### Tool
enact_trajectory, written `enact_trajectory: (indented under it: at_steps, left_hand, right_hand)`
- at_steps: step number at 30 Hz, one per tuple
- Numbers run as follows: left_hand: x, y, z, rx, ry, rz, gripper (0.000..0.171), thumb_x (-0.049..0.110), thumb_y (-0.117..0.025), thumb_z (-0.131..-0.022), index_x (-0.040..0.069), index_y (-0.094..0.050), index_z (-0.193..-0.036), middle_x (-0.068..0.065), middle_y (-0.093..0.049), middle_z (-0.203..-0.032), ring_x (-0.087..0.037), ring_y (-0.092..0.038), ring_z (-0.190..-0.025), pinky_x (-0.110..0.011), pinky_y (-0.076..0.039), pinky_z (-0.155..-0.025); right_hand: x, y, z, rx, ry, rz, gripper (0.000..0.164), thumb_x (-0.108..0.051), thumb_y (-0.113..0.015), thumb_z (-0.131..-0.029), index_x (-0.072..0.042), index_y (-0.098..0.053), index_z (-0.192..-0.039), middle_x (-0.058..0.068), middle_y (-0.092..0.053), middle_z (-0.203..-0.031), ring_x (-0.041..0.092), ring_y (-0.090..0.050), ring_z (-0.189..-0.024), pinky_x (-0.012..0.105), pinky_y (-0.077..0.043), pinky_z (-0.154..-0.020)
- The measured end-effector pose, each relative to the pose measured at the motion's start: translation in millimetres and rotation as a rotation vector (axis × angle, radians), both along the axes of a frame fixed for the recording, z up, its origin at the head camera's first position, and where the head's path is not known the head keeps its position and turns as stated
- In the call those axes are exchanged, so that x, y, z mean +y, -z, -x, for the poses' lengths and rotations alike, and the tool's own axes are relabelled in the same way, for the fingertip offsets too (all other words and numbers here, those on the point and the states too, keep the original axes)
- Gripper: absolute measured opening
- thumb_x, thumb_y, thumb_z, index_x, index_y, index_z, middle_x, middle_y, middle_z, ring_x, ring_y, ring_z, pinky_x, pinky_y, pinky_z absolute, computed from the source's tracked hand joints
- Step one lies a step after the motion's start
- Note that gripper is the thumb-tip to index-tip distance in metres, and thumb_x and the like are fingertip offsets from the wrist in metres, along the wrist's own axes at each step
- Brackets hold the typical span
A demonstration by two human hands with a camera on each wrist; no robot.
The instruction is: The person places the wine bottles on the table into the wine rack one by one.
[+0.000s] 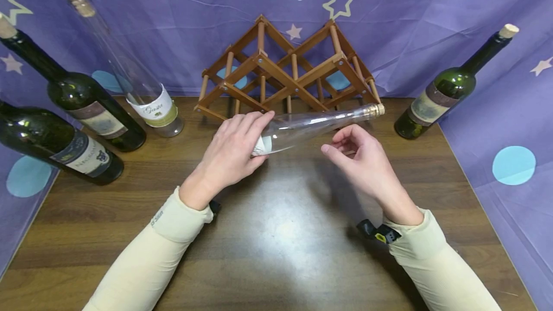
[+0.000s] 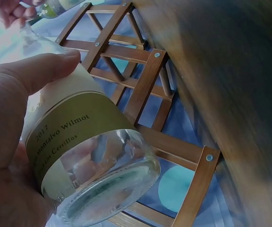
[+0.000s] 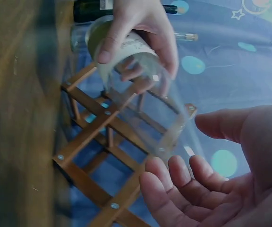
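The left hand (image 1: 235, 145) gripped the corked clear wine bottle (image 1: 311, 125), partly hiding its label (image 1: 262, 146), before the wooden wine rack (image 1: 295, 89). The right hand (image 1: 365, 157), loosely curled, held nothing. The leftmost green bottle (image 1: 36, 131) was cut off at the neck.

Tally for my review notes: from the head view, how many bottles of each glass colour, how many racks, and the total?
Green bottles: 3
Clear bottles: 2
Wooden rack: 1
Total: 6
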State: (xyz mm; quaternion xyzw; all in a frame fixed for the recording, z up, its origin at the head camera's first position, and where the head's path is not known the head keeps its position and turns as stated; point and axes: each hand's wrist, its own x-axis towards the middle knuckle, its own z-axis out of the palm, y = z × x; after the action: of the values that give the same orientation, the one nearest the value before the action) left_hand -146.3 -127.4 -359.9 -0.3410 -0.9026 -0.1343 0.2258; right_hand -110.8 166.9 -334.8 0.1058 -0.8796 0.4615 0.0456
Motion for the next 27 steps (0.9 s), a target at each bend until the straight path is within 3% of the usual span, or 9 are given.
enact_trajectory:
  at_steps: [8, 15, 21, 27]
  left_hand:
    - [-1, -0.3, -0.4, -0.006, 0.005, 0.028, 0.088, 0.026, -0.081, -0.076, 0.012, -0.04, -0.152, -0.009, -0.052, -0.135, -0.032, -0.051, -0.114, -0.047, -0.042, -0.09]
    - [-1, 0.4, -0.9, -0.001, 0.023, 0.047, 0.086, 0.023, -0.081, -0.076, 0.012, -0.042, -0.151, -0.01, -0.053, -0.134, -0.032, -0.052, -0.113, -0.048, -0.042, -0.093]
    - [0, 1.0, -2.3, -0.012, 0.041, 0.08, 0.086, 0.025, -0.082, -0.076, 0.012, -0.042, -0.151, -0.01, -0.052, -0.135, -0.033, -0.051, -0.113, -0.048, -0.042, -0.093]
    - [3, 2.8, -3.9, -0.021, 0.053, 0.135, 0.089, 0.028, -0.084, -0.074, 0.012, -0.041, -0.151, -0.01, -0.053, -0.133, -0.034, -0.051, -0.112, -0.049, -0.043, -0.092]
  right_hand:
    - [5, -15.0, -8.1, 0.273, -0.021, -0.079, 0.026, -0.024, -0.076, -0.087, -0.009, -0.06, -0.102, -0.005, -0.064, -0.087, 0.008, -0.06, -0.077, 0.025, -0.053, -0.066]
    - [12, -17.4, -2.0, 0.51, -0.1, -0.25, 0.041, -0.019, -0.077, -0.085, -0.002, -0.06, -0.118, 0.007, -0.061, -0.108, 0.023, -0.055, -0.1, 0.039, -0.044, -0.087]
    - [18, -7.9, 9.8, 0.608, -0.168, -0.479, 0.056, -0.019, -0.078, -0.083, 0.0, -0.056, -0.132, 0.016, -0.056, -0.128, 0.036, -0.049, -0.119, 0.051, -0.037, -0.099]
    - [21, 8.2, 21.7, 0.652, -0.276, -0.59, 0.059, -0.018, -0.08, -0.082, 0.001, -0.055, -0.131, 0.017, -0.056, -0.127, 0.037, -0.051, -0.117, 0.05, -0.036, -0.105]
